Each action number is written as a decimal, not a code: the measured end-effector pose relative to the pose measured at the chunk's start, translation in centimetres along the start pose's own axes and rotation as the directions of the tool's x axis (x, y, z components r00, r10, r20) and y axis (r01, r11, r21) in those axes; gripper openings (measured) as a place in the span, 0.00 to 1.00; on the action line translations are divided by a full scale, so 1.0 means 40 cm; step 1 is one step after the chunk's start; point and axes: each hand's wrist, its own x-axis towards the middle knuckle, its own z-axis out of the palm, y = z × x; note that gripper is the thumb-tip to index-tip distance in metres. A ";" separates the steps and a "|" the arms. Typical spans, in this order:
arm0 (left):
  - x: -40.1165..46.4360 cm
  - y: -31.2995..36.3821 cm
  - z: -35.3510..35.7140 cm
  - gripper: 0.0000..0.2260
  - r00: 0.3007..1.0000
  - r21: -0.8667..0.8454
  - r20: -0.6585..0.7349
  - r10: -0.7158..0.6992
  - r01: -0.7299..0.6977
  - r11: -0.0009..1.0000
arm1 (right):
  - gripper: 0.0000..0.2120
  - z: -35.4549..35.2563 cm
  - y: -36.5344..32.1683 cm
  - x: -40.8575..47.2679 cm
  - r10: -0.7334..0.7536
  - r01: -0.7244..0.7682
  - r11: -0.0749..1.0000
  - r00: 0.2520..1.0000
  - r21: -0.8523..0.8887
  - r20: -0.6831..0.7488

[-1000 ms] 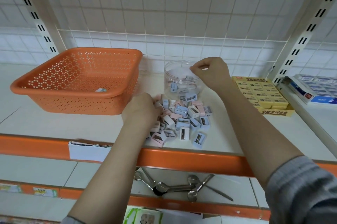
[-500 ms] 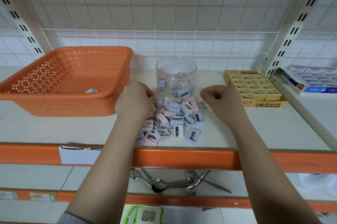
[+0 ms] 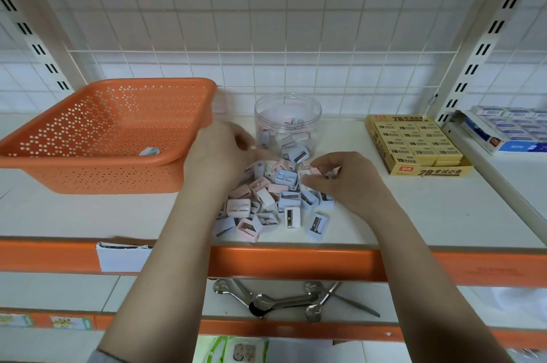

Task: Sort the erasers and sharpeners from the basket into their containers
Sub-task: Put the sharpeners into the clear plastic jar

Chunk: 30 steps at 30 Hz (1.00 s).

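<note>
- Shelf [image 3: 414, 214] white, orange front lip along the near edge; sharpener pile [image 3: 275, 203] reaches almost to that lip, the nearest pieces just beside it.
- Open shelf room: bare strip between pile and eraser box on the right, and in front of the basket on the left.
- Orange perforated basket [image 3: 97, 173] sits left, its right wall close to the left hand; one small pale item [image 3: 149, 151] lies inside near the front rim, kind unclear.
- Clear round jar [image 3: 287, 123] stands behind the pile near the wire grid back, open top, a few sharpeners inside.
- Yellow box of 2B erasers [image 3: 414, 143] right of the jar, well apart from the pile, packed in rows.
- Sharpeners: small blocks in pastel pink, blue, white, each with a metal blade slot, jumbled at all angles.
- Left hand [image 3: 219, 152] over the pile's back-left, fingers curled; cannot tell whether it holds anything.
- Right hand [image 3: 340, 176] at the pile's right side, fingertips pinching a pink sharpener [image 3: 315, 171].
- Metal wrenches [image 3: 284, 300] on the lower shelf.
</note>
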 end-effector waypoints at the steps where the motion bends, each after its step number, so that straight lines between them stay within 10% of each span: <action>1: 0.010 0.014 -0.009 0.07 0.999 -0.042 -0.028 0.042 -0.044 0.998 | 0.16 -0.001 -0.004 -0.003 -0.001 0.001 1.000 1.000 -0.006 0.019; 23: 0.109 0.046 0.005 0.09 0.981 -0.057 -0.103 0.162 -0.169 0.984 | 0.18 -0.075 -0.074 0.184 -0.104 0.126 0.988 0.970 0.091 -0.221; 30: -0.047 -0.019 -0.037 0.08 0.955 0.029 0.227 0.190 -0.202 0.979 | 0.19 -0.024 -0.117 0.262 -0.149 0.145 0.984 0.988 -0.108 -0.031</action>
